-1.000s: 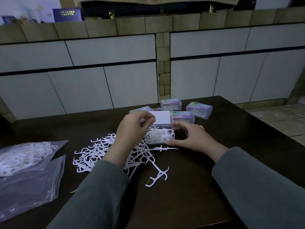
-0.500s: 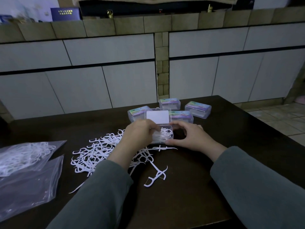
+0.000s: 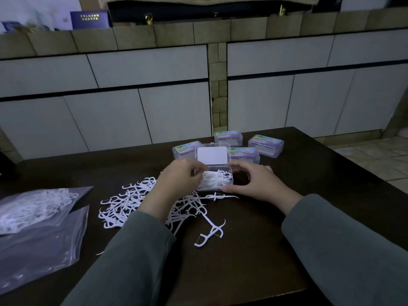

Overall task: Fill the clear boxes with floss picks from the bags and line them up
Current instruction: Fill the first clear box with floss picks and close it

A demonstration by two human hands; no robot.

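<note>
Dark tabletop [image 3: 254, 250] held one open clear box [image 3: 215, 178] of tangled white floss picks at centre, four closed boxes [image 3: 266, 145] behind it, a loose pile of picks [image 3: 132, 206] and two bags [image 3: 39, 217] at left. Right hand [image 3: 256, 183] pinched the box's right end between thumb and curled fingers, while left hand [image 3: 178, 180] curled into the box; whether it gripped picks was unclear.

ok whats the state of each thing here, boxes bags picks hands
open box: lid up, partly filled with picks
four shut boxes: lids down, behind the open one
loose picks: scattered in a pile on the table
single pick: lies apart, nearer the person
upper bag: flat, picks inside
lower bag: flat, looks empty
left hand: fingers curled at the box's left edge, among the picks
right hand: holds the box's right end
</note>
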